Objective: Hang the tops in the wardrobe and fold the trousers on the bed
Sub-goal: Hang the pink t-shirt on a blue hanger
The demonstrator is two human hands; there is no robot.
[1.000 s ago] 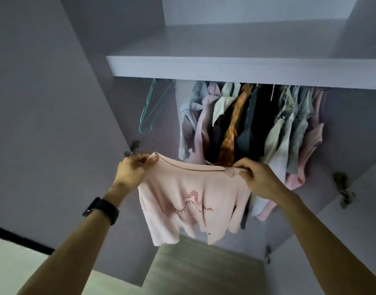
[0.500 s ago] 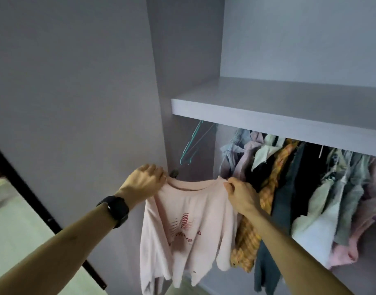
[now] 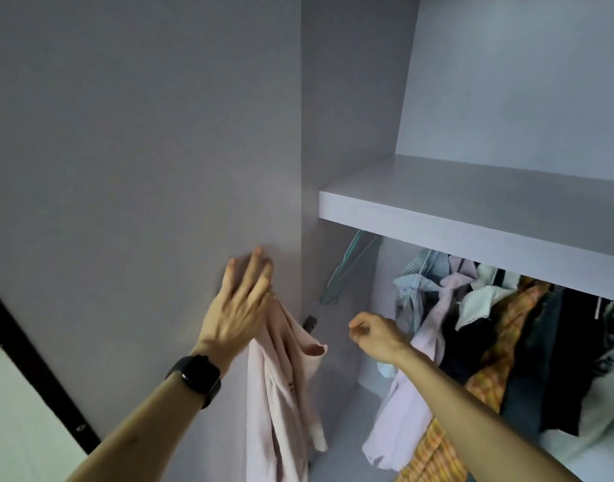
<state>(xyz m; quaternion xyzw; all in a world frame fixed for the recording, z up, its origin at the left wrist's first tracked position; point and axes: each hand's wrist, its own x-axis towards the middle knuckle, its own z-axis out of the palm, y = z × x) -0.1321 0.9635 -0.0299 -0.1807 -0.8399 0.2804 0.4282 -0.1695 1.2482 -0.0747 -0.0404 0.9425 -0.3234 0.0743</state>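
A pale pink top (image 3: 281, 394) with a red print hangs bunched and limp beside the wardrobe's open left door (image 3: 142, 168). My left hand (image 3: 241, 307) holds it by its upper edge, pinched under the thumb side, with the fingers stretched up against the door. My right hand (image 3: 373, 335) is off the top, curled and holding nothing, just right of the top and below the empty teal hangers (image 3: 347, 269). The rail they hang from is hidden behind the shelf.
A white shelf (image 3: 472, 220) juts out above the hanging space. Several hung garments (image 3: 489, 325) crowd the right of the rail. A door hinge (image 3: 309, 322) sits between my hands. A black strip (image 3: 37, 360) runs down the lower left.
My right hand has let go of the pink top, which now hangs bunched from my left hand alone. My left hand rose against the door. The view tilted up and left.
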